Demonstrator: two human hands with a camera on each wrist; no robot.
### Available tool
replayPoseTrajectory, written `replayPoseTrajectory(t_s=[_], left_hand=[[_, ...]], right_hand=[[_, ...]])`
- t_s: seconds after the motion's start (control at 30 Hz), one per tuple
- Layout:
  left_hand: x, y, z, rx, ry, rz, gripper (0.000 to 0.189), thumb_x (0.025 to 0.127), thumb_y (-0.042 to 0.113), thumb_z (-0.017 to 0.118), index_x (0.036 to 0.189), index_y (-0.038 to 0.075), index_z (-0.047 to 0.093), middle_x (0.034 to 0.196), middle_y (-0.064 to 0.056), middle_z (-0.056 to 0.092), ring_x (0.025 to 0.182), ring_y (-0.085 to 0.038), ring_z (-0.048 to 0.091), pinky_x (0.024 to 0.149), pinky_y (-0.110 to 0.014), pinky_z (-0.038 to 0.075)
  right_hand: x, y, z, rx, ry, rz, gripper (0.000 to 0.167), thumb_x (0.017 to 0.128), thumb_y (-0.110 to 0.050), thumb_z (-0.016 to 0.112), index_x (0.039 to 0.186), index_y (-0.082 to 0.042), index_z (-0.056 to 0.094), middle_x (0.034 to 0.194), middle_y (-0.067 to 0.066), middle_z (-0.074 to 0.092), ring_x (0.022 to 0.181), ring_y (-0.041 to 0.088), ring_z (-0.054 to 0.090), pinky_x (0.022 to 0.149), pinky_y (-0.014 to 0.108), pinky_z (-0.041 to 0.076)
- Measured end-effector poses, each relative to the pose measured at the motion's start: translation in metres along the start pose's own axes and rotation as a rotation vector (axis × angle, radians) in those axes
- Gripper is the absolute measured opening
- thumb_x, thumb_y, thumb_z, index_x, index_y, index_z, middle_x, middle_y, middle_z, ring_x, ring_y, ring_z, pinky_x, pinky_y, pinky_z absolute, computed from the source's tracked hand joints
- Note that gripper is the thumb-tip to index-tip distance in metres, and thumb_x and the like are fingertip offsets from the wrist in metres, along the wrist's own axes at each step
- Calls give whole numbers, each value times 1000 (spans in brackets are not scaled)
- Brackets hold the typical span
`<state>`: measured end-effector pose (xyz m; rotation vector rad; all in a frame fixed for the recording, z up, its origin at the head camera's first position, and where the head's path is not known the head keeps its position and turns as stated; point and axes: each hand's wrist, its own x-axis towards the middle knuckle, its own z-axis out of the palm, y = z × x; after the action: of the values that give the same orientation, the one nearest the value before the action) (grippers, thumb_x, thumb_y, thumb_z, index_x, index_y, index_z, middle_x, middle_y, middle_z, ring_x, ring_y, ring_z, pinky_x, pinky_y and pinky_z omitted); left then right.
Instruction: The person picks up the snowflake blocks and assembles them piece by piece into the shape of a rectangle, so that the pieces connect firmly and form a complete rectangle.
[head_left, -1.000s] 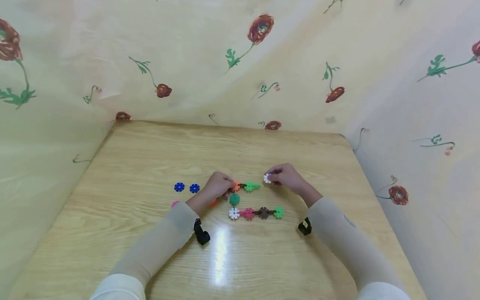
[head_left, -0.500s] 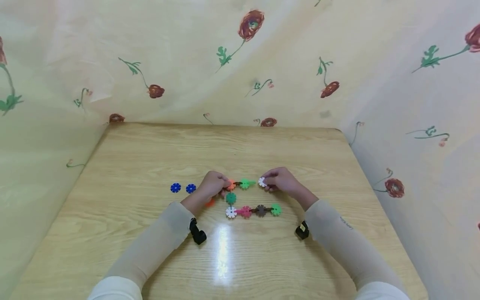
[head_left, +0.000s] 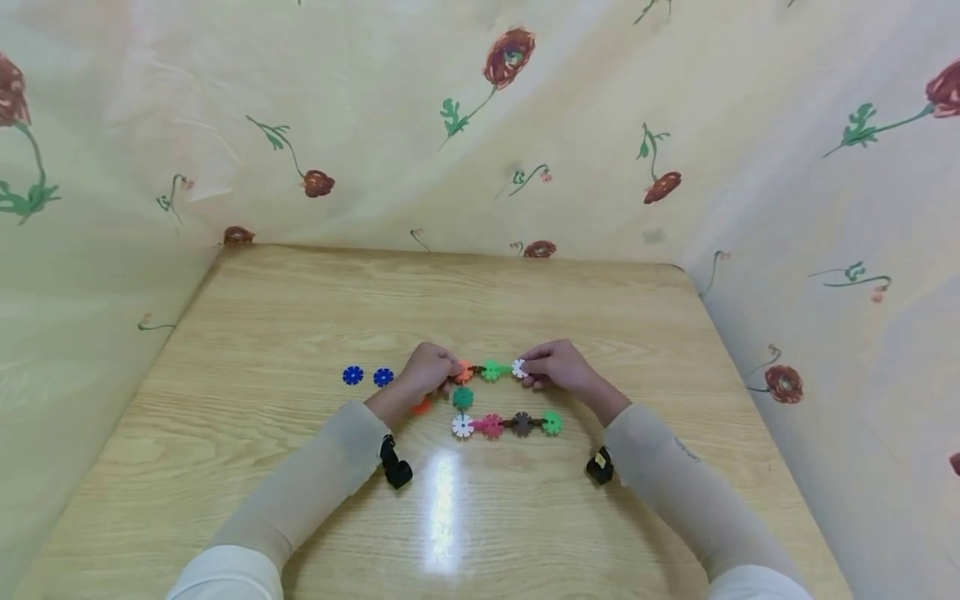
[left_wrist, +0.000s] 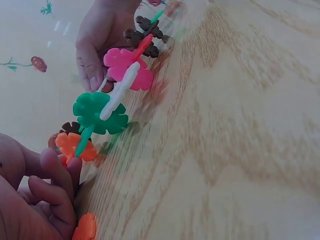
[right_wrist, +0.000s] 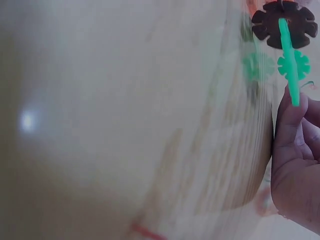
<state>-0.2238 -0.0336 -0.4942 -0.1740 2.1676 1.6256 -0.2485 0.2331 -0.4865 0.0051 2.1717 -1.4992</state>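
Observation:
Notched plastic flower discs are slotted together into a bent chain on the table. At its upper corner my left hand (head_left: 427, 368) pinches the orange disc (head_left: 466, 371). My right hand (head_left: 558, 364) pinches a white disc (head_left: 519, 368) against the end of the chain's upper row, beside the light green disc (head_left: 491, 371); whether the slots mesh I cannot tell. A teal disc (left_wrist: 100, 114) joins the upper row to the lower one. That lower row has a white disc (head_left: 462, 426), a pink disc (head_left: 492, 427), a brown disc (right_wrist: 285, 32) and a green disc (head_left: 552, 423).
Two blue discs (head_left: 352, 375) lie left of the left hand. A loose orange disc (left_wrist: 85, 227) is partly hidden by the left wrist. The wooden table (head_left: 525, 517) meets flower-printed sheeting (head_left: 390, 125) at its back and sides.
My right hand has moved left with the white disc, closing the gap to the upper row's end. The left hand keeps its pinch on the orange disc.

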Motion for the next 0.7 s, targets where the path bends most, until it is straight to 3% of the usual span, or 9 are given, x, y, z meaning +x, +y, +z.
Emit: replayPoseTrajectory(t_s=[0.37,0.7], left_hand=[[2,1,2,-22,31,-8,12,98,5,64,96,-1,74,76,-11,70,52,-12,57,43,-21,39],[1,0,3,-67,74,-3,12,97,0,61,99,-4,73,81,-12,71,53,-12,60,48,-21,46]], right_hand=[[-1,-3,8,16,34,-1,25,98,-2,64,119,11,67,91,17,74,73,17,73,64,26,59],[-1,-4,14,132,69,8,24,97,5,62,118,16,65,98,22,71,73,20,74,70,29,61]])
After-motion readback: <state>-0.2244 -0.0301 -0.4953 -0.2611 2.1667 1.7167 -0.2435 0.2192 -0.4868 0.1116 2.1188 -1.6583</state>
